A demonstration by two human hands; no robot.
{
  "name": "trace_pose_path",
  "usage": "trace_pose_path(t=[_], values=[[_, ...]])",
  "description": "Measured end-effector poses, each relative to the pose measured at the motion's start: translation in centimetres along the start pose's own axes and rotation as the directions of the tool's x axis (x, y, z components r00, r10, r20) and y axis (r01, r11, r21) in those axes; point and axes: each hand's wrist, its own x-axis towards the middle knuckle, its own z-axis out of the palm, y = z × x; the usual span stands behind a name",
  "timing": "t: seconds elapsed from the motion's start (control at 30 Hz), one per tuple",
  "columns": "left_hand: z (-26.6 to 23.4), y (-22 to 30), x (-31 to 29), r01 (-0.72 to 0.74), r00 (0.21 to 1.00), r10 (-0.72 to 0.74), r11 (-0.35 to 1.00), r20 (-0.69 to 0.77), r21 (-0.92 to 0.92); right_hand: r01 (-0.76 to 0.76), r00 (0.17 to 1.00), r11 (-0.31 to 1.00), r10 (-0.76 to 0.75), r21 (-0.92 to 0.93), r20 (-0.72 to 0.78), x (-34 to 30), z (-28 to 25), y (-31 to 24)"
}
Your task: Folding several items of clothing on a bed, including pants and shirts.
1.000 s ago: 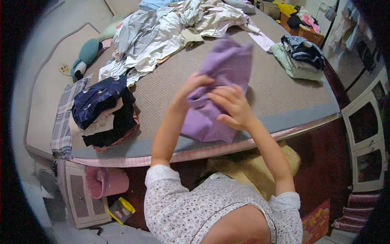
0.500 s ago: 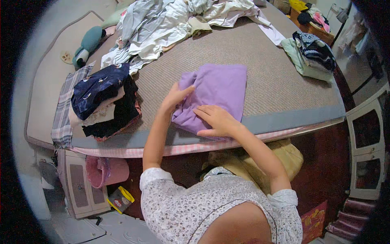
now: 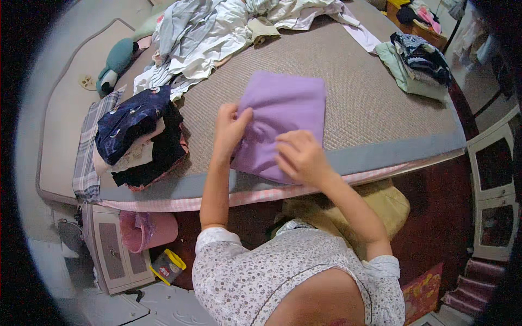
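A folded purple garment (image 3: 285, 100) lies on the woven bed mat in front of me; its exact kind is hidden by the folds. At its left edge, my left hand (image 3: 230, 129) is closed, with thumb and fingers pinching the fabric. Over the lower right part of the cloth, my right hand (image 3: 305, 157) is open, its fingers loosely bent and the thumb apart. It holds no fabric that I can make out. Shallow creases run across the garment near both hands.
Left of me sits a pile of folded clothes topped by a navy piece (image 3: 130, 125). Loose white clothes (image 3: 206, 46) heap at the far side. Another folded stack (image 3: 416, 68) lies far right. Below the bed edge stand a pink bin (image 3: 155, 231) and a yellowish cushion-like thing (image 3: 380, 209).
The garment's far edge has shifted away from me and looks smoother. My left hand now pinches its edge. My right hand has risen from lying flat and its fingers have bent.
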Motion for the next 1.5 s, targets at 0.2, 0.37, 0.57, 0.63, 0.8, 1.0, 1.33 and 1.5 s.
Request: trace_pose_path(t=[0.2, 0.37, 0.57, 0.63, 0.8, 1.0, 1.33, 1.5], values=[[-2.3, -6.2, 0.8, 0.165, 0.975, -0.206, 0.925, 0.086, 0.343, -0.297, 0.950, 0.953, 0.289, -0.055, -0.119, -0.9, -1.3, 0.8], [-0.7, -4.8, 1.8, 0.273, 0.957, -0.281, 0.956, 0.067, 0.106, -0.762, 0.568, 0.509, 0.822, 0.400, 0.038, -3.1, 0.8, 4.9], [-0.7, -3.7, 3.4, 0.488, 0.754, -0.513, 0.856, 0.410, 0.173, -0.729, 0.212, -0.298, 0.758, 0.616, 0.617, -1.7, -1.1, 5.9], [-0.5, -3.3, 2.5, 0.669, 0.579, -0.492, 0.743, 0.650, -0.035, -0.772, 0.213, -0.268, 0.744, 0.576, 0.633, -2.3, -0.9, 5.5], [0.2, -2.0, -0.8, 0.837, 0.426, -0.491, 0.533, 0.759, -0.125, -0.607, 0.245, -0.441, 0.687, 0.661, 0.684, -2.4, -1.8, 3.0], [0.9, -1.8, -0.2, 0.740, 0.528, -0.399, 0.650, 0.750, -0.175, -0.490, 0.281, -0.582, 0.599, 0.649, 0.749, -3.8, -2.9, 5.3], [6.2, -1.2, 3.8, 0.583, 0.613, -0.047, 0.700, 0.789, -0.412, -0.509, 0.355, -0.459, 0.659, 0.728, 0.663, -1.6, -3.9, 11.6], [7.0, -0.5, 6.5, 0.438, 0.671, -0.037, 0.826, 0.741, -0.355, -0.605, 0.409, -0.123, 0.799, 0.787, 0.440, -1.7, -5.7, 11.6]])
